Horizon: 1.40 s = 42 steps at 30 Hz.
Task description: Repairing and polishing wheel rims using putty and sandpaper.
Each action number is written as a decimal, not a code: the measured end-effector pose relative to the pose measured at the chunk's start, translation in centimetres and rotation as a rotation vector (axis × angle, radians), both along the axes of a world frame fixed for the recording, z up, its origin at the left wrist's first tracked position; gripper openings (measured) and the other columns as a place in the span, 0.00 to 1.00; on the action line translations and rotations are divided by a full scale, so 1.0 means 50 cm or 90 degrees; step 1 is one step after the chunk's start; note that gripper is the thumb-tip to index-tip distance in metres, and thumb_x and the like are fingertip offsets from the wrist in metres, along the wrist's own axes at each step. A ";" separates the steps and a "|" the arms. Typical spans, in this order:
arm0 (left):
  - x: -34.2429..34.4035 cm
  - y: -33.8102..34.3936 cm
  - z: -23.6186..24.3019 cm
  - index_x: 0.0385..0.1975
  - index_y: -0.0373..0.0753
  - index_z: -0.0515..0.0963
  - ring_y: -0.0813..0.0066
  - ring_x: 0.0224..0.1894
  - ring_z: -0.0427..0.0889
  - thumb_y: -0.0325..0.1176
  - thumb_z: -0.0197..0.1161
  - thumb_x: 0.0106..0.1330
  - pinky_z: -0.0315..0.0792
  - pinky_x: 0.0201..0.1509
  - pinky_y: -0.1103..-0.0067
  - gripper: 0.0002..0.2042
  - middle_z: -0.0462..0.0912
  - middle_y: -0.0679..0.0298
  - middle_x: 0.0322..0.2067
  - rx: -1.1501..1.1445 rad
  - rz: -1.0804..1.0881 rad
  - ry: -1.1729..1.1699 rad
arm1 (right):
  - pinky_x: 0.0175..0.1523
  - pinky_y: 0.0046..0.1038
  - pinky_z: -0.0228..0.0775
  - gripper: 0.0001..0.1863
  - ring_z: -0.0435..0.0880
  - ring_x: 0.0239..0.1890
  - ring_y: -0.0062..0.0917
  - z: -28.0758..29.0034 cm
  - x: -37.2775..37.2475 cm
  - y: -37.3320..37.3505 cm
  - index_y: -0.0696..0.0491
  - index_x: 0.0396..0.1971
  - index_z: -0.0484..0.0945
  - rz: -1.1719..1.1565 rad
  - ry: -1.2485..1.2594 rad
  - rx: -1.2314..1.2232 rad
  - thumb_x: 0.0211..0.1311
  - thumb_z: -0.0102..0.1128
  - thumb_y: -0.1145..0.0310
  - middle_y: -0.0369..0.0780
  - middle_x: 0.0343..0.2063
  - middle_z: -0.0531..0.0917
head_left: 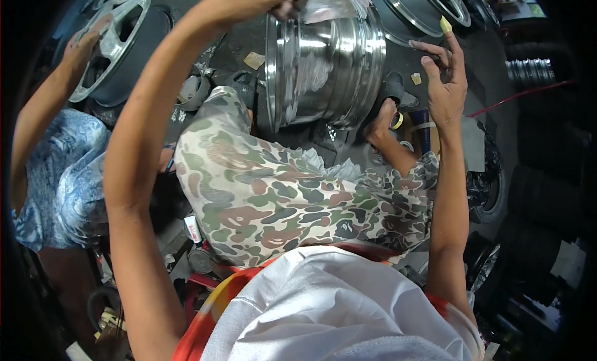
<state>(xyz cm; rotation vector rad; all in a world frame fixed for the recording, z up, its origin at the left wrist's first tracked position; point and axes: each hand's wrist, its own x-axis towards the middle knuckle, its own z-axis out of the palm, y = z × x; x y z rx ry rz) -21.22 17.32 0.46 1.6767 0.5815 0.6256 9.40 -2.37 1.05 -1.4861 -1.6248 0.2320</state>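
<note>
A shiny metal wheel rim (342, 69) stands on its side on the floor just beyond my knees, with whitish smears on its barrel. My left hand (285, 3) reaches over the rim's top, its fingers closed on a flat greyish sheet (326, 5); part of that hand is cut off by the upper picture edge. Raised to the right of the rim and apart from it is my right hand (446, 90), fingers spread. A pale yellow dab (445, 24) of paste-like stuff sits on its index fingertip.
At left, a co-worker's hand (93, 41) rests on a spoked wheel (115, 53). Another wheel (429, 9) stands at the upper right. A blue can (426, 137), a yellow tape roll (397, 120) and a red cable (528, 97) lie right. A white tube (193, 229) is beside my left thigh.
</note>
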 end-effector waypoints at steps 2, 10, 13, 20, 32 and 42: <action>0.049 0.012 -0.027 0.36 0.37 0.78 0.85 0.25 0.80 0.32 0.62 0.74 0.75 0.29 0.84 0.06 0.85 0.67 0.26 0.055 0.060 -0.031 | 0.63 0.28 0.68 0.33 0.81 0.51 0.21 0.015 -0.020 0.006 0.54 0.71 0.65 0.002 -0.047 0.023 0.66 0.60 0.78 0.39 0.45 0.89; 0.101 0.079 -0.131 0.36 0.35 0.78 0.80 0.23 0.83 0.31 0.62 0.73 0.77 0.26 0.81 0.06 0.85 0.63 0.24 0.006 0.067 -0.227 | 0.62 0.30 0.70 0.33 0.80 0.51 0.28 0.025 -0.065 0.106 0.51 0.68 0.71 0.041 -0.243 0.161 0.61 0.64 0.78 0.35 0.42 0.90; 0.104 0.079 -0.127 0.37 0.35 0.79 0.79 0.23 0.84 0.29 0.62 0.72 0.78 0.29 0.81 0.05 0.86 0.63 0.25 -0.075 0.048 -0.221 | 0.66 0.32 0.67 0.31 0.79 0.57 0.27 0.039 -0.109 0.130 0.52 0.68 0.70 0.057 -0.331 0.156 0.64 0.64 0.77 0.37 0.46 0.90; 0.105 0.072 -0.133 0.37 0.34 0.79 0.76 0.26 0.85 0.27 0.62 0.72 0.80 0.31 0.80 0.04 0.86 0.61 0.27 -0.135 0.015 -0.264 | 0.66 0.31 0.61 0.33 0.76 0.58 0.28 0.031 -0.136 0.171 0.47 0.67 0.73 0.127 -0.448 0.193 0.59 0.64 0.77 0.29 0.46 0.90; 0.171 0.033 -0.110 0.30 0.35 0.76 0.76 0.20 0.77 0.32 0.62 0.66 0.71 0.28 0.75 0.07 0.80 0.62 0.19 0.171 0.430 -0.246 | 0.64 0.30 0.69 0.31 0.84 0.50 0.25 0.093 -0.024 0.172 0.47 0.73 0.66 0.094 -0.318 -0.131 0.70 0.50 0.78 0.41 0.42 0.88; 0.172 0.034 -0.118 0.31 0.35 0.77 0.67 0.24 0.82 0.34 0.62 0.65 0.73 0.31 0.70 0.08 0.81 0.57 0.20 0.202 0.464 -0.245 | 0.65 0.36 0.63 0.33 0.78 0.50 0.32 0.085 0.022 0.239 0.44 0.74 0.65 0.203 -0.577 -0.196 0.68 0.50 0.73 0.38 0.40 0.87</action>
